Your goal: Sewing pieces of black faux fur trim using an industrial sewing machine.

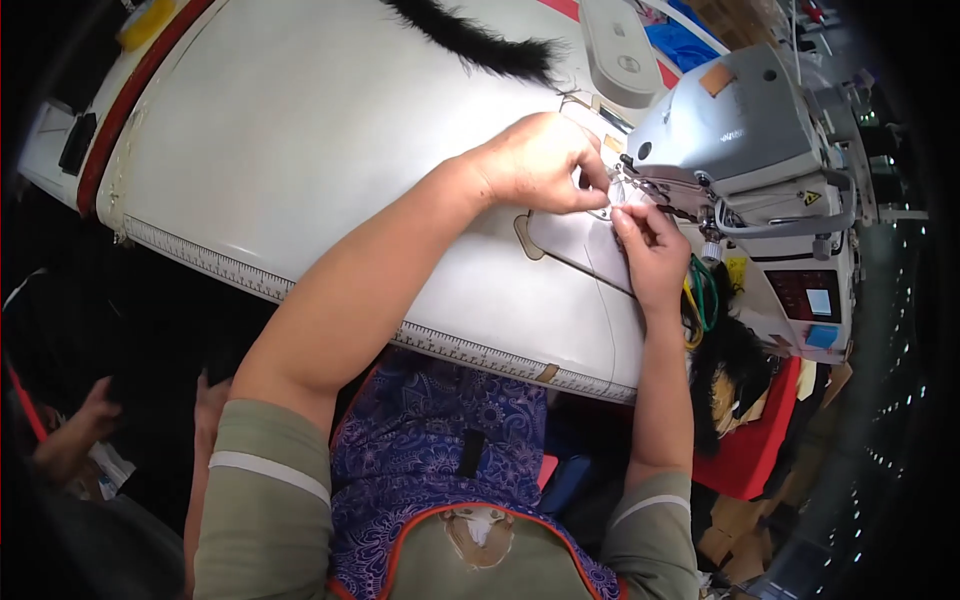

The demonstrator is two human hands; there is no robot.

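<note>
My left hand [545, 165] reaches over the white table to the needle area of a grey-and-white sewing machine [725, 125], its thumb and forefinger pinched together. Close against it, my right hand [655, 255] pinches too, so the fingertips of both hands nearly meet below the presser foot. A thin dark thread [606, 300] trails from near these fingertips down across the tabletop to its front edge. Both pinches appear to be on the thread, though its end is too fine to make out. The needle itself is partly hidden by my fingers.
A measuring tape [480, 358] runs along the front edge of the white table [330, 130]. A black furry strip [480, 45] lies at the back. Green and yellow cords [703, 300], black fur and a red bin [745, 450] are at the right. Another person's hand [85, 425] shows at lower left.
</note>
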